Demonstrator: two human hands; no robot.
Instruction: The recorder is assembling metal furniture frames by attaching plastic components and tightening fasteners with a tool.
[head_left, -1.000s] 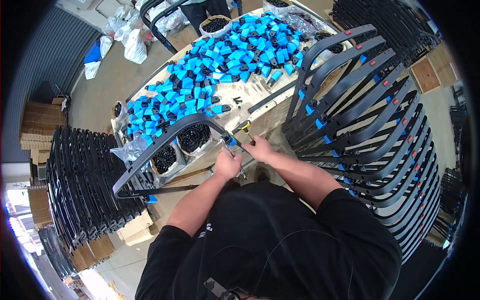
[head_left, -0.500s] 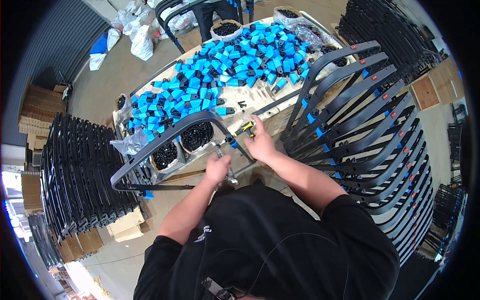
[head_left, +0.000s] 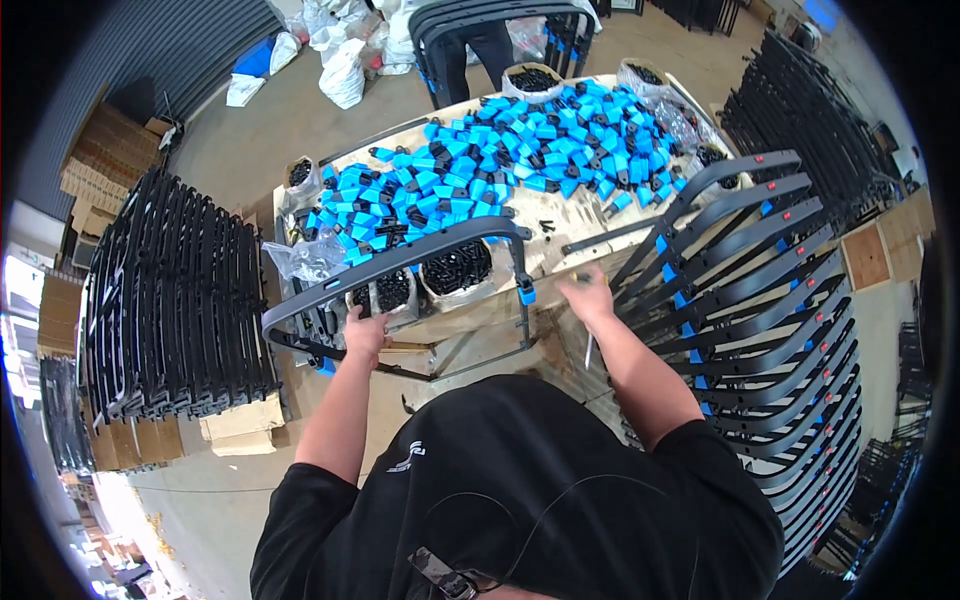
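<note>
A black curved tubular frame (head_left: 400, 254) with a blue clip (head_left: 527, 296) lies across the near edge of the table. My left hand (head_left: 366, 338) is inside its outline, thumb and finger apart, beside a bag of small black parts (head_left: 394, 292); nothing shows in it. My right hand (head_left: 588, 294) is closed, just right of the frame's end. A bit of yellow from a screwdriver shows at its fingers, and a thin pale shaft (head_left: 589, 352) shows below; the hand hides most of the tool. Another bag of black parts (head_left: 456, 270) stands behind the frame.
Blue-and-black plastic pieces (head_left: 480, 165) are heaped over the wooden table (head_left: 555, 218). Similar black frames stand in a dense row at right (head_left: 760, 330) and in a stack at left (head_left: 170, 310). A person's dark-clothed legs (head_left: 470, 62) show beyond the table.
My left hand has moved left, and the silver tool it held no longer shows there. My right hand has moved away from the frame's end, to the right. The view has shifted.
</note>
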